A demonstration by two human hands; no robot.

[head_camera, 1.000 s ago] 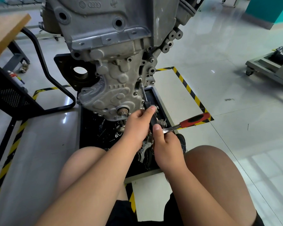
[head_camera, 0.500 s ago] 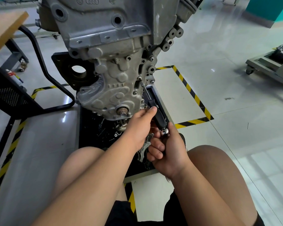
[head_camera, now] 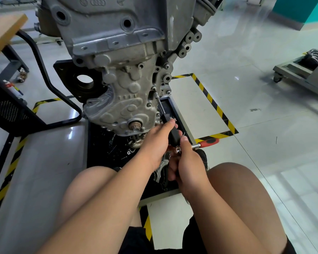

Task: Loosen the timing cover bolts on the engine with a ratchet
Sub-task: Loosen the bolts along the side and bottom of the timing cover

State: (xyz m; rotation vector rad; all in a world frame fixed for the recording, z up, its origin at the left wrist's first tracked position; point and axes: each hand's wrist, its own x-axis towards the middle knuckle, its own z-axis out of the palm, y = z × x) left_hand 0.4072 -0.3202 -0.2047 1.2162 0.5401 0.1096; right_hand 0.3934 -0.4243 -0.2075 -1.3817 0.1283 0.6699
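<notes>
The ratchet (head_camera: pixel 200 144), with a chrome head and a red and black handle pointing toward 3 o'clock, sits just below centre frame, coupled to a long black extension bar (head_camera: pixel 165 116) that runs up toward 11 o'clock to a bolt (head_camera: pixel 154 88) on the right edge of the timing cover (head_camera: pixel 125 107). The right hand (head_camera: pixel 188 162) is clenched around the ratchet at its head, thumb laid over the top. The left hand (head_camera: pixel 157 143) grips the thick lower part of the extension bar, fingertips (head_camera: pixel 171 122) pressed against it. The grey cast timing cover is on the lower front of the engine (head_camera: pixel 117 33), which fills the frame from centre to 12 o'clock; a splined crankshaft end (head_camera: pixel 135 124) pokes out at the cover's bottom. At the top of the casting, the VW roundel and the four Audi rings (head_camera: pixel 97 2) are moulded into the metal. Under the engine lies a black tray (head_camera: pixel 99 143) scattered with small loose parts, framed by yellow and black hazard tape (head_camera: pixel 212 103) on the glossy floor (head_camera: pixel 264 125). The person's bare knees sit at 6 o'clock. At 9 o'clock stands a black perforated metal frame, with a wooden desk (head_camera: pixel 4 32) at 10 o'clock and a wheeled cart (head_camera: pixel 305 70) at 3 o'clock.
</notes>
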